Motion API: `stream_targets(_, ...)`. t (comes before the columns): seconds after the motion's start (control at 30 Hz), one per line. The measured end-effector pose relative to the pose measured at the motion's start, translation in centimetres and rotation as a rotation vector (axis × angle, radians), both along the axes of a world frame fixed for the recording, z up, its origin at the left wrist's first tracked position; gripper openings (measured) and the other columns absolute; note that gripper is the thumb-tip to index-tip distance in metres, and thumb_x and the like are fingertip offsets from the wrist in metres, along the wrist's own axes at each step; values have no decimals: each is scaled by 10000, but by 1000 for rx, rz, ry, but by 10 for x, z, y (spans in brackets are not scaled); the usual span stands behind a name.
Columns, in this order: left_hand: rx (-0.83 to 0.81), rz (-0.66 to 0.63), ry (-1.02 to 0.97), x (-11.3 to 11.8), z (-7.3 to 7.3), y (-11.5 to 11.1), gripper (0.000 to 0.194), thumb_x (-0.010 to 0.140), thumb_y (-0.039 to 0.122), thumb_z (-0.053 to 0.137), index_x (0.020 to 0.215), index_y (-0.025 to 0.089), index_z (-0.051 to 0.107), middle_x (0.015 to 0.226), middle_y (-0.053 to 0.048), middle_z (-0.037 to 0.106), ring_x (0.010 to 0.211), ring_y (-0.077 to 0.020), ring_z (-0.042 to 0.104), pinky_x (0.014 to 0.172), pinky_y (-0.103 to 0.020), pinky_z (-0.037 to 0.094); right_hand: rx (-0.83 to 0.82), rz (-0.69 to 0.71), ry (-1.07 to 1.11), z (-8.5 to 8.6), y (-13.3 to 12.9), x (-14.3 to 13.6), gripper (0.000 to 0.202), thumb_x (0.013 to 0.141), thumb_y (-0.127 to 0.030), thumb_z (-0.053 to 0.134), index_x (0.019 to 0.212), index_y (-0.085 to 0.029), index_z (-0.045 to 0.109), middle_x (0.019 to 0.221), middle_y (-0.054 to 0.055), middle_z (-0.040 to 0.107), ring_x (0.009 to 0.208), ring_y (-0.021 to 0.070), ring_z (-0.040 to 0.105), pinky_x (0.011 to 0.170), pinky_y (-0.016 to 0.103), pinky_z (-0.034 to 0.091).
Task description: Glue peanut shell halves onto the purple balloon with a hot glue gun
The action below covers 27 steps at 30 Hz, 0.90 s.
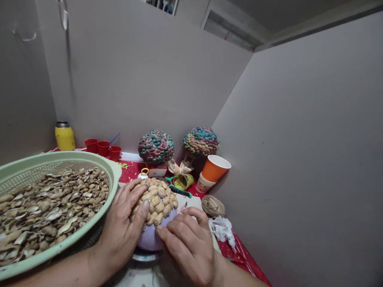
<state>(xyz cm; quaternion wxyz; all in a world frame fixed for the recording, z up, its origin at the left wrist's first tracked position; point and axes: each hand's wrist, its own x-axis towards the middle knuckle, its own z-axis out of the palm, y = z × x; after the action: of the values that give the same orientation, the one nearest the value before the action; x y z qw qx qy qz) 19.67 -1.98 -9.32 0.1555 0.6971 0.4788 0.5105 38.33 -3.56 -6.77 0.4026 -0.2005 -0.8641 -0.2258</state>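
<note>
A lavender balloon [149, 238] sits on a round stand [146, 255], its upper part covered with tan peanut shells [160, 199]. My left hand [127, 217] lies over the shells on the left side, thumb and fingers curved around them and steadying the balloon. At the lower right, my right hand [190, 239] has its fingers bent together, with the tips against the balloon at the lower edge of the shell layer. Whatever may be between those fingertips is hidden.
On my left stands a green basket [115, 175] of loose shells. Behind are a yellow jar [65, 137], red cups [103, 148], two colourful shell-covered domes [156, 146], paper cups [212, 169] and a tipped yellow container [184, 181]. Twine [213, 206] and white plastic [224, 230] lie right. Grey panels [143, 79] surround the table.
</note>
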Motion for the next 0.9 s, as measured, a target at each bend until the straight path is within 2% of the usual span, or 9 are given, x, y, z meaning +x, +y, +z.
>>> stream_targets(0.27,6,12,6,0,-2,-2,348,971,355,451,1265,248,606,1402,-98,548,1323,-273,463,1127,-542,360,-39,1,-28,-8,0,5,188,903,-56,472,939,-102,651,760,53,660,685,174,560,822,412,401)
stream_targets(0.63,25,13,25,-1,-3,0,348,967,336,457,1277,260,595,1402,-89,546,1317,-268,472,1123,-520,374,-47,-12,35,-1,-5,0,111,849,-63,578,923,-122,636,730,36,670,645,158,573,780,392,444)
stream_targets(0.9,29,6,40,-1,-3,-1,348,977,335,440,1283,247,579,1409,-97,532,1323,-269,455,1121,-528,367,-31,15,25,4,0,5,230,914,-63,487,1003,-113,693,849,59,686,816,187,587,870,408,410)
